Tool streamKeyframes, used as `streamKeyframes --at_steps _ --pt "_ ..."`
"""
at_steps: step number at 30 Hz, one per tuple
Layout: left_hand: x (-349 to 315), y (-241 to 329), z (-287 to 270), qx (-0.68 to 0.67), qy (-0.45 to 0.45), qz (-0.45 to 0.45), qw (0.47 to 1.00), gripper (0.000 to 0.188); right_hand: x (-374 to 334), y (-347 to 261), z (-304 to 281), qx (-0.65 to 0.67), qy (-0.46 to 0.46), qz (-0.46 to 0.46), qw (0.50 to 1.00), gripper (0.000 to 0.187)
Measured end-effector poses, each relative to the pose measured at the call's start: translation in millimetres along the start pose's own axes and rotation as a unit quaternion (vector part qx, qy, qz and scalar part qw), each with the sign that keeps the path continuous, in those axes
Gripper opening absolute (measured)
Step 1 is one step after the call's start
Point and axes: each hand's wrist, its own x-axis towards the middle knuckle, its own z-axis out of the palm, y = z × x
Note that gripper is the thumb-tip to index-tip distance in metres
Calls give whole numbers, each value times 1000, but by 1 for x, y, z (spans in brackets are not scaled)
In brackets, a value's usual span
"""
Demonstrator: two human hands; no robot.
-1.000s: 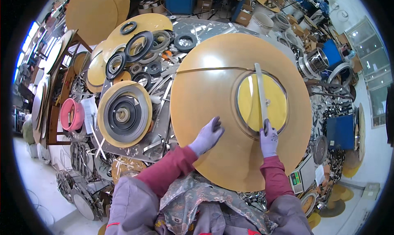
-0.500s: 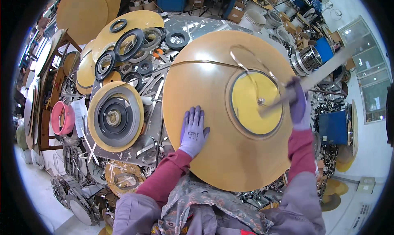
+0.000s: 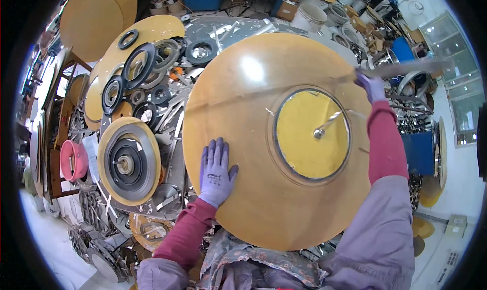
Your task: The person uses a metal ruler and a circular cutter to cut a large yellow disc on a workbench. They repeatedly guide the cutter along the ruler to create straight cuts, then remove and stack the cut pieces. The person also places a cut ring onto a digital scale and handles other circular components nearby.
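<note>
A large tan disc (image 3: 238, 188) fills the middle, with a yellow round plate (image 3: 299, 148) and a metal centre pin (image 3: 319, 133) toward its right. My gloved left hand (image 3: 217, 176) lies flat on the disc's left part, fingers stretched out. At the disc's upper right edge, my gloved right hand (image 3: 373, 87) is closed round a long flat grey bar (image 3: 411, 68), which is smeared by motion and points right. A short shiny strip (image 3: 335, 116) shows by the pin.
On the left, a smaller disc with a grey coil (image 3: 137, 180) stands near a pink ring (image 3: 73, 160). Black rings (image 3: 140, 66) and loose metal strips (image 3: 172, 112) lie behind it. A white bucket (image 3: 309, 17) and a blue box (image 3: 419, 150) stand to the right.
My right hand has swung the bar up and right, away from the yellow plate. The thin metal strip looped over the disc no longer shows there. My left hand stays flat on the disc.
</note>
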Motion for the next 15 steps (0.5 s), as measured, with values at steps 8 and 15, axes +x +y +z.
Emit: streamKeyframes --at_steps 8,15 --pt "1 -1 1 7 -10 15 1000 70 -291 139 -299 -459 190 51 866 35" --pt "31 -25 -5 20 14 70 997 66 -259 22 -200 -293 115 70 947 34"
